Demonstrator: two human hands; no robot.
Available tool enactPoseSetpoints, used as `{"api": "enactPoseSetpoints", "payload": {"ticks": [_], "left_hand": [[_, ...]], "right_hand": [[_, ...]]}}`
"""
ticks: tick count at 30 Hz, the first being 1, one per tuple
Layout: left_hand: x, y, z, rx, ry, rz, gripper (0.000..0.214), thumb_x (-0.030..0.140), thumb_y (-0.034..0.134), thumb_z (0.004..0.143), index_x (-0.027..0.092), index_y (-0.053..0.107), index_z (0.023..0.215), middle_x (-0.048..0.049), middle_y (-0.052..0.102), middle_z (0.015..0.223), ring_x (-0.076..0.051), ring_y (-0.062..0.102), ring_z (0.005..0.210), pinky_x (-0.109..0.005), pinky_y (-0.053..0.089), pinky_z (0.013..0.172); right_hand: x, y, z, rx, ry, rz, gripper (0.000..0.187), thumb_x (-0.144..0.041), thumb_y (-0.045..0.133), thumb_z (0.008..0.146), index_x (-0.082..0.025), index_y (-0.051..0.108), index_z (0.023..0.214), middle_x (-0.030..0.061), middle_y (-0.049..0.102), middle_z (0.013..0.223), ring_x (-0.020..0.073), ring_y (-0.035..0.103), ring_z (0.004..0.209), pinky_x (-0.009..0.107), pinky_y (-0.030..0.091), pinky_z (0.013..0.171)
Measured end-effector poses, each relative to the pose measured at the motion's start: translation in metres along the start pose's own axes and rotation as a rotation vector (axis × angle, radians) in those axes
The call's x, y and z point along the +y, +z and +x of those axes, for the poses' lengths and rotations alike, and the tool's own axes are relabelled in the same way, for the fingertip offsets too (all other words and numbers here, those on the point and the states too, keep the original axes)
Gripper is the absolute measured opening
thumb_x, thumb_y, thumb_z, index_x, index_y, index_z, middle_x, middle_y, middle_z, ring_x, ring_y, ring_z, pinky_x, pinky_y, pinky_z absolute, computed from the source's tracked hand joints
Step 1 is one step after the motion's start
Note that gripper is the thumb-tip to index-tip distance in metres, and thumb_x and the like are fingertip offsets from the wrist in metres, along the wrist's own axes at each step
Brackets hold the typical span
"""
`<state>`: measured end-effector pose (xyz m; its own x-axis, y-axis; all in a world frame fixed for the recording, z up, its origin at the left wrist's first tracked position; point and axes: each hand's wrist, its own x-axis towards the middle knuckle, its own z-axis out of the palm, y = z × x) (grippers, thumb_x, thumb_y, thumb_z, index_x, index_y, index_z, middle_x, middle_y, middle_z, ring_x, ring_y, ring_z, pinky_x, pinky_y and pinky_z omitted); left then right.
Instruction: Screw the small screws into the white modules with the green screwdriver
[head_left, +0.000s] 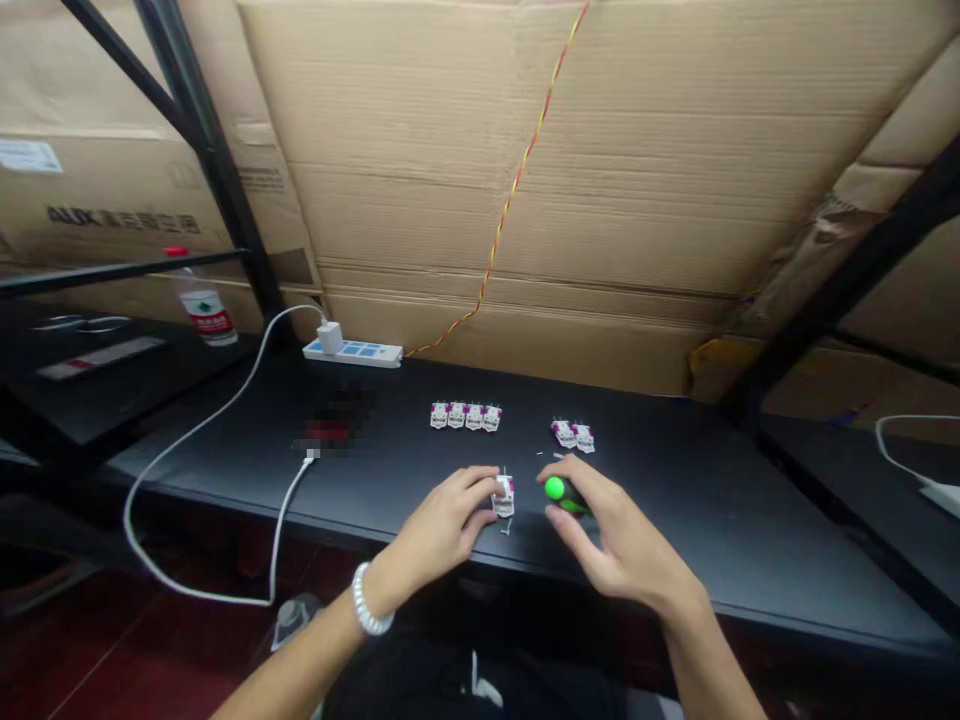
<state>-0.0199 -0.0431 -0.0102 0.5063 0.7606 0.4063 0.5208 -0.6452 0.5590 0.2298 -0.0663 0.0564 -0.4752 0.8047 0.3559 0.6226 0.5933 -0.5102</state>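
Note:
My left hand (450,512) has its thumb and fingers closed on a small white-and-purple module (505,500) on the black table (675,500). In my right hand (619,530) is a screwdriver (559,490) with a black-and-green handle; its shaft is hidden. Tiny pale pieces (507,527), perhaps screws, lie just below the held module. A row of several similar modules (465,416) stands farther back, and a pair of modules (574,435) lies beyond my right hand.
A white power strip (360,352) with a plugged-in charger (329,337) sits at the back left. From it a white cable (176,445) loops over the front edge to a blurred dark object (330,430). A water bottle (206,310) stands far left. Cardboard (480,150) backs the table.

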Motion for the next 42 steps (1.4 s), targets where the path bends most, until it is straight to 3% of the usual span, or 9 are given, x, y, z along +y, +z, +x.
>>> {"api": "enactPoseSetpoints", "payload": {"ticks": [4,9,13,16,19,23,25,35,42], "left_hand": [[0.002,-0.001,0.000,-0.014,-0.009,0.010,0.022,0.018,0.063,0.102,0.026,0.070,0.122,-0.0091,0.064,0.146,-0.027,0.063,0.135,-0.046,0.054,0.115],[0.006,-0.002,-0.001,-0.013,0.038,0.029,0.024,0.018,0.063,0.103,0.027,0.070,0.124,-0.0095,0.059,0.152,-0.028,0.056,0.142,-0.047,0.049,0.119],[0.007,-0.003,-0.001,-0.020,0.039,0.087,0.032,0.016,0.062,0.103,0.027,0.068,0.132,-0.0122,0.056,0.156,-0.032,0.051,0.146,-0.054,0.047,0.120],[0.006,-0.002,-0.001,-0.030,0.031,0.087,0.032,0.015,0.059,0.103,0.026,0.068,0.131,-0.0107,0.057,0.156,-0.030,0.052,0.146,-0.051,0.048,0.120],[0.004,-0.001,0.000,-0.024,0.009,0.065,0.037,0.013,0.056,0.104,0.026,0.064,0.138,-0.0096,0.059,0.156,-0.028,0.055,0.144,-0.049,0.048,0.121],[0.000,0.000,0.001,-0.042,-0.023,0.022,0.044,0.014,0.057,0.104,0.025,0.055,0.147,-0.0108,0.061,0.154,-0.028,0.056,0.143,-0.050,0.048,0.121],[-0.002,0.000,0.001,-0.040,-0.046,-0.006,0.047,0.015,0.059,0.103,0.024,0.053,0.148,-0.0110,0.062,0.151,-0.028,0.057,0.141,-0.049,0.048,0.120],[0.001,0.000,0.002,-0.037,-0.066,-0.065,0.046,0.017,0.061,0.102,0.024,0.053,0.147,-0.0108,0.064,0.147,-0.029,0.059,0.138,-0.050,0.048,0.119],[0.004,-0.002,0.000,0.038,0.002,-0.044,0.043,0.015,0.063,0.100,0.025,0.056,0.142,-0.0098,0.064,0.140,-0.027,0.060,0.132,-0.047,0.050,0.116]], "right_hand": [[0.003,-0.009,-0.003,0.180,-0.070,-0.010,0.019,-0.024,0.055,0.102,-0.024,0.059,0.120,0.0094,0.070,0.111,0.0240,0.069,0.100,0.036,0.056,0.090],[0.014,-0.005,0.001,0.248,-0.116,-0.026,0.022,-0.023,0.056,0.101,-0.025,0.060,0.123,0.0098,0.070,0.114,0.0246,0.070,0.104,0.037,0.057,0.091],[0.019,-0.013,-0.005,0.391,-0.073,0.008,0.020,-0.023,0.056,0.102,-0.024,0.060,0.121,0.0081,0.070,0.105,0.0215,0.070,0.092,0.033,0.057,0.083],[0.014,-0.020,-0.011,0.266,-0.075,-0.013,0.013,-0.025,0.062,0.100,-0.024,0.065,0.112,0.0055,0.074,0.097,0.0198,0.072,0.085,0.030,0.056,0.079],[0.002,-0.011,-0.013,-0.073,-0.035,-0.036,0.006,-0.025,0.063,0.099,-0.024,0.069,0.099,0.0021,0.075,0.089,0.0178,0.071,0.079,0.028,0.053,0.075],[-0.010,0.016,-0.005,-0.306,0.025,-0.233,0.040,-0.008,0.061,0.086,-0.029,0.071,0.118,0.0038,0.073,0.112,0.0209,0.072,0.089,0.029,0.047,0.071],[-0.013,0.027,0.000,-0.389,0.015,-0.273,0.042,-0.009,0.062,0.085,-0.029,0.072,0.120,0.0048,0.072,0.120,0.0218,0.072,0.089,0.029,0.045,0.070],[-0.009,0.034,0.006,-0.468,0.072,-0.342,0.033,-0.006,0.061,0.085,-0.024,0.071,0.111,0.0055,0.071,0.122,0.0213,0.072,0.093,0.029,0.044,0.073],[-0.004,0.026,0.002,-0.397,0.082,-0.243,0.031,-0.006,0.061,0.086,-0.024,0.068,0.111,0.0047,0.072,0.117,0.0226,0.071,0.097,0.030,0.046,0.077]]}}
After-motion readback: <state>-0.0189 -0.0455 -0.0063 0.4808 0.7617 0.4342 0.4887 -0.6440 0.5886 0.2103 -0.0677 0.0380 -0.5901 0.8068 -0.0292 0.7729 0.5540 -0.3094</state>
